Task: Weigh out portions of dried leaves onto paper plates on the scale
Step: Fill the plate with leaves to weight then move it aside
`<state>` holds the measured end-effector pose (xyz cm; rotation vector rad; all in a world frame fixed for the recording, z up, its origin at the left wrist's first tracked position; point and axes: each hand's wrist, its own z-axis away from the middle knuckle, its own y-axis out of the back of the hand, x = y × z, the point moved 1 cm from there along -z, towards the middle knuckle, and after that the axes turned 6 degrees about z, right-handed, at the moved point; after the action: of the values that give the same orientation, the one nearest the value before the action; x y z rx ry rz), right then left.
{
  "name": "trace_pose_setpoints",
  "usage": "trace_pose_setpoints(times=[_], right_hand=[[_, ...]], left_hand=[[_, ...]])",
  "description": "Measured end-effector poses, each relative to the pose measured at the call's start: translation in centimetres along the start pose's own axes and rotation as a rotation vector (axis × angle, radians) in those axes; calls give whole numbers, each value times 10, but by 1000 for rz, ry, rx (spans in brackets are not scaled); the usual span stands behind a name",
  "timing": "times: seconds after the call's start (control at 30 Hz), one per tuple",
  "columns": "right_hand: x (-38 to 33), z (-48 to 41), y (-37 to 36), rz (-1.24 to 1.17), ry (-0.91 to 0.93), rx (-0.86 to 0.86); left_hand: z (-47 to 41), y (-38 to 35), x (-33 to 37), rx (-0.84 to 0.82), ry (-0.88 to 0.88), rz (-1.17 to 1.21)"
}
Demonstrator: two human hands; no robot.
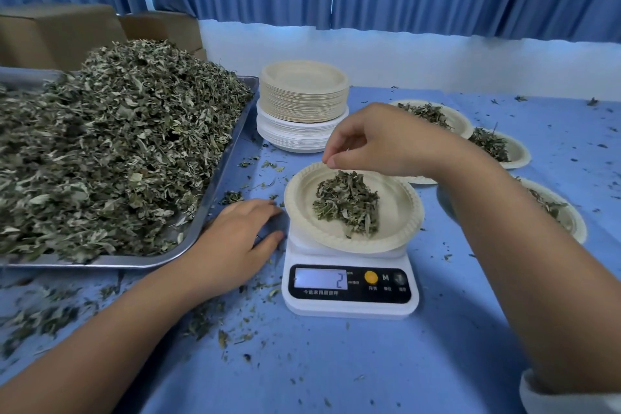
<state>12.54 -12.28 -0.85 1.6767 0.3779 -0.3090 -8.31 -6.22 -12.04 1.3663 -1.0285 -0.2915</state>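
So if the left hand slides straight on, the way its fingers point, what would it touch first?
Probably the scale: the left hand lies flat on the table, fingertips pointing right at its white body. The rim of the paper plate overhangs there, so raised fingers might meet that first.

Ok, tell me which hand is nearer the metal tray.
Left. The left hand rests on the table beside the metal tray; the right hand hovers over the plate on the scale.

Herb-packing workroom (blue-curtained): leaf-heaped tray (pixel 215 185), scale (pixel 349 306), cartons (pixel 60 33).
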Motion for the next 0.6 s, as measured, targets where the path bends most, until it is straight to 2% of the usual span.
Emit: trace_pose_setpoints(times=[0.23, 0.43, 0.6], right_hand=[[-3, 0, -6, 49, -11, -5], [-10, -2, -12, -31, 10, 22], [-44, -20, -34, -3, 135, 26]], left_hand=[[0, 0, 0, -1, 11, 4], [0, -1, 0, 6, 0, 0], [-2, -1, 0, 27, -37, -17]])
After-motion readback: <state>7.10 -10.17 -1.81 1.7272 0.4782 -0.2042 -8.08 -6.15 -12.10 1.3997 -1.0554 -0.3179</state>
